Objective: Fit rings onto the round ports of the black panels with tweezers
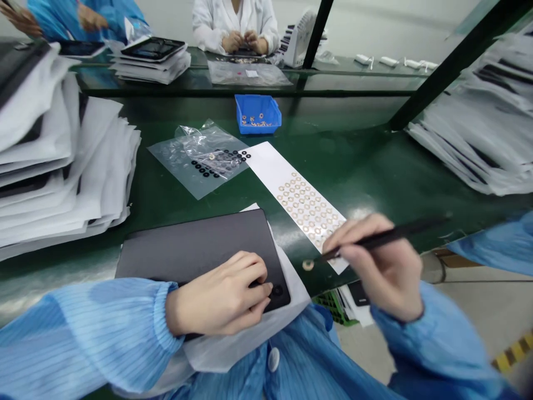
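Note:
My right hand [375, 266] grips black tweezers [387, 233] in a pen-like hold. At their tip is a small tan ring [308, 265], just right of the tablet. A dark grey tablet [200, 241] lies back side up on a white sheet [291, 272] at the table's front edge. My left hand [227, 294] rests on its right part, fingers curled and close together beside the round camera lens [277, 289]. Whatever those fingertips may hold is hidden. Beyond my right hand, a white strip [266, 161] carries rows of tan rings [306, 203].
A clear plastic bag [183, 147] with black rings lies behind the tablet. Farther back stands a blue bin [259, 114] with loose rings. Stacks of wrapped tablets [100, 166] rise left and right [470, 139]. Two co-workers [235, 25] work across the table.

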{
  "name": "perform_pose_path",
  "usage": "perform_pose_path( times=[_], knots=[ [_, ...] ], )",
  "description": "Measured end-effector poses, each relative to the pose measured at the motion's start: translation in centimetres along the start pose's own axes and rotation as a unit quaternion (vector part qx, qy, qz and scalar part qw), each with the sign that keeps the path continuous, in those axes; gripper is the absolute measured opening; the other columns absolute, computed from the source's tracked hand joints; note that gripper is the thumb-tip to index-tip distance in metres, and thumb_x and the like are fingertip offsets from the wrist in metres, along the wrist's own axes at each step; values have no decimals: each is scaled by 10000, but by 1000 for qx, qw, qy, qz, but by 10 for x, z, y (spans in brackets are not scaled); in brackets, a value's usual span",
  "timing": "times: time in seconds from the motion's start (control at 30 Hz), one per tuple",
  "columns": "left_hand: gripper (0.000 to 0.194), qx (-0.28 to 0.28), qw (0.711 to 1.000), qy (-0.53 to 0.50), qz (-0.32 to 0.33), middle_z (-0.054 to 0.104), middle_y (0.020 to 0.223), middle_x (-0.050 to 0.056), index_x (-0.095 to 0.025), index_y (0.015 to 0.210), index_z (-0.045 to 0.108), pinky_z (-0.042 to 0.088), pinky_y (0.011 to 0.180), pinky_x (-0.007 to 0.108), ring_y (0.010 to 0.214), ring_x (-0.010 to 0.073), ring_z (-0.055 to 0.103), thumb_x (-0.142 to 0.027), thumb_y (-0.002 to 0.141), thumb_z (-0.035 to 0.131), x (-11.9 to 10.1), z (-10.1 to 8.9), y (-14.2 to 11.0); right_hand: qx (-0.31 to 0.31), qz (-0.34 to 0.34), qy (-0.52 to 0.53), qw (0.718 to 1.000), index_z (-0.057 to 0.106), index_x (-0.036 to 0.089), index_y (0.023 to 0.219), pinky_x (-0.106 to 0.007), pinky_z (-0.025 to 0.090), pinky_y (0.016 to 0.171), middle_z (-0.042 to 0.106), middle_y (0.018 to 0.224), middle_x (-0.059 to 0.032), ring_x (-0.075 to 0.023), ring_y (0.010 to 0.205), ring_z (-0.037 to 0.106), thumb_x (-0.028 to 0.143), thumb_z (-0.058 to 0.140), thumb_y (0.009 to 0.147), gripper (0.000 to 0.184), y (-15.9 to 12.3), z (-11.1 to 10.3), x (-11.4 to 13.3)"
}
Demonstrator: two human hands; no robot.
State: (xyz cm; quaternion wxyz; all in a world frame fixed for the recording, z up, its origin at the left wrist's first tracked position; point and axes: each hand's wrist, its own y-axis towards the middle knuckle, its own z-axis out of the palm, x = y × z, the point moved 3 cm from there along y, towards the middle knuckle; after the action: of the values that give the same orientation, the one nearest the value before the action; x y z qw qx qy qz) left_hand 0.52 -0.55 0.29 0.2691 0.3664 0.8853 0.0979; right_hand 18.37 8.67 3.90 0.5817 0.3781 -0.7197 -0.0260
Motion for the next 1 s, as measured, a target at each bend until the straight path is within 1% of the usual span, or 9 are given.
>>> perform_pose_path(
  times=[0.13,0.3,0.37,0.47,0.6,0.7,0.83,0.93,1.0],
  knots=[
    [348,-11,1000,18,7,555,764,107,-65,848,689,457,723,327,786,211,516,-145,944,364,-1,2,-1,13,-64,-127,990,559,203,821,-304,506,605,605,712,-7,-155,632,634,512,551,879,315,99,-8,-3],
    [221,-26,998,49,10,534,751,75,-91,826,691,426,685,304,728,187,492,-143,877,482,1,6,-1,-15,-161,-210,964,516,176,902,-405,489,840,616,899,-66,-229,917,635,463,448,941,298,231,28,-60],
    [142,-21,998,60,5,534,753,57,-113,805,687,418,672,295,710,172,488,-156,840,556,3,8,-1,-22,-126,-233,964,488,183,868,-442,462,907,607,963,-106,-251,994,599,351,468,940,184,269,43,-83],
    [80,-10,997,75,3,540,758,40,-137,770,677,410,649,285,695,159,485,-189,805,627,6,10,0,-11,-65,-246,967,443,191,846,-453,451,899,604,892,-116,-243,921,596,210,462,913,73,298,55,-105],
    [72,-9,996,83,0,549,751,30,-148,764,682,405,638,283,689,156,484,-210,792,659,6,10,0,15,-51,-242,969,417,196,893,-412,478,768,597,776,-80,-208,728,585,178,367,923,61,303,54,-108],
    [66,-2,997,78,-3,556,761,30,-154,778,686,404,643,281,690,155,490,-210,800,658,7,12,0,60,-57,-238,968,444,192,886,-359,469,717,607,744,-65,-189,672,570,164,320,926,133,288,59,-98],
    [51,-19,998,27,-48,584,795,45,-165,811,678,417,696,287,738,167,522,-186,800,634,22,6,0,188,-107,-232,949,524,187,704,-301,449,707,616,688,-36,-180,684,573,159,549,828,129,233,95,-76],
    [109,-56,990,5,-127,592,780,49,-159,736,655,426,716,286,747,166,530,-158,813,577,43,-5,-1,283,-145,-219,922,606,174,678,-253,445,672,643,703,-20,-155,672,590,136,671,753,107,181,128,-65],
    [213,-84,977,5,-198,567,718,39,-151,638,605,431,689,282,702,154,521,-155,840,537,58,-14,-4,307,-159,-219,912,630,166,677,-247,443,643,644,710,-23,-153,664,594,158,724,727,107,157,143,-64]
  ],
)
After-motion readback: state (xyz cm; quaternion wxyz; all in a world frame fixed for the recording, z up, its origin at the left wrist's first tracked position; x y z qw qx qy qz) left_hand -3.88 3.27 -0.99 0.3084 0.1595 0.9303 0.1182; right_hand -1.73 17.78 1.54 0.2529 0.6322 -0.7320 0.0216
